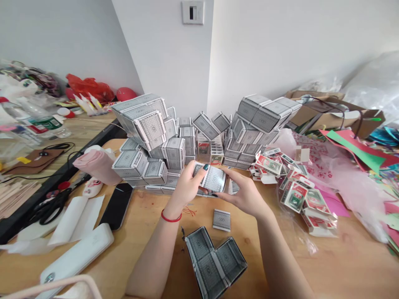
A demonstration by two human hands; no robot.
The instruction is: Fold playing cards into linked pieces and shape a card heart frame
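Holding card block (215, 179) at ctr of frame btwn both hands: closed on its left end w/ L hand (187, 180), thumb across top face; gripping its right end w/ R hand (245, 191), fingers along far & near edges, prob. to keep it square & steady. Just below, lying flat: loose card (221, 220), prob. for easy reach. At bottom ctr, hollow side up: joined card boxes (208, 272), apparently set close to body. Beyond, either side of ctr: left stack (173, 153) & right stack (262, 118), seemingly set back to leave arm room. At right: red card packs (294, 197), heaped, maybe to stay out of way. At left: phone (116, 206), likely parked aside.
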